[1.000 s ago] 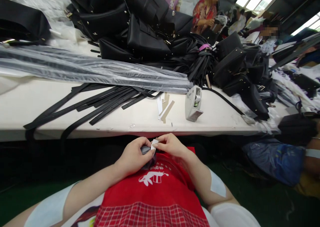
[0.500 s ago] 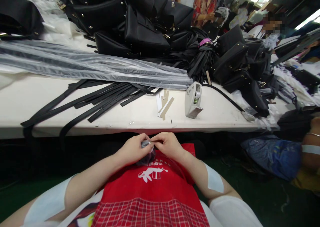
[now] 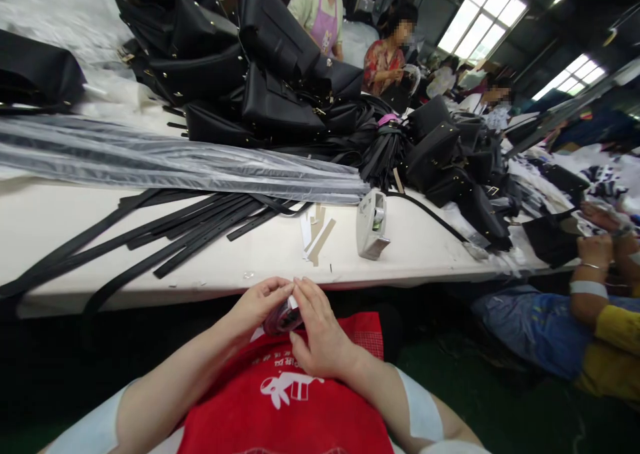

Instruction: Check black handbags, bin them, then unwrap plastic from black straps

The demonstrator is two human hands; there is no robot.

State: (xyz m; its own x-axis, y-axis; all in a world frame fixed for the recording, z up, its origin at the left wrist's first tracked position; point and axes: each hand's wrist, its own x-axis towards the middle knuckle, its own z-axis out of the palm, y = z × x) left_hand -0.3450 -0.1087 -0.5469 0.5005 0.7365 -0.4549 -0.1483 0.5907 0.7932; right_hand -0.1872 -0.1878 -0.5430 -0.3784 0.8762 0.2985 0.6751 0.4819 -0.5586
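Just off the table's front edge, in front of my red apron (image 3: 295, 414), I hold a small dark bundle (image 3: 283, 319) that looks rolled up. A bit of white (image 3: 293, 302) shows at its top; what the bundle is made of is hard to make out. My left hand (image 3: 259, 307) is closed round its left side, with the thumb on top. On the other side, my right hand (image 3: 320, 331) grips it between long, nearly straight fingers and the thumb. The fingertips of both hands meet above it. Part of the bundle is hidden by the fingers.
A tape dispenser (image 3: 373, 226) stands on the white table (image 3: 280, 257) beside paper strips (image 3: 316, 237). Black straps (image 3: 195, 231) hang over the edge at left. Behind lie film-wrapped straps (image 3: 190, 164) and black bags (image 3: 280, 101). A co-worker's arm (image 3: 590, 284) is at right.
My right hand has gone from a pinch beside the bundle to straighter fingers laid against it. The left hand still holds on. The head view has tilted up slightly.
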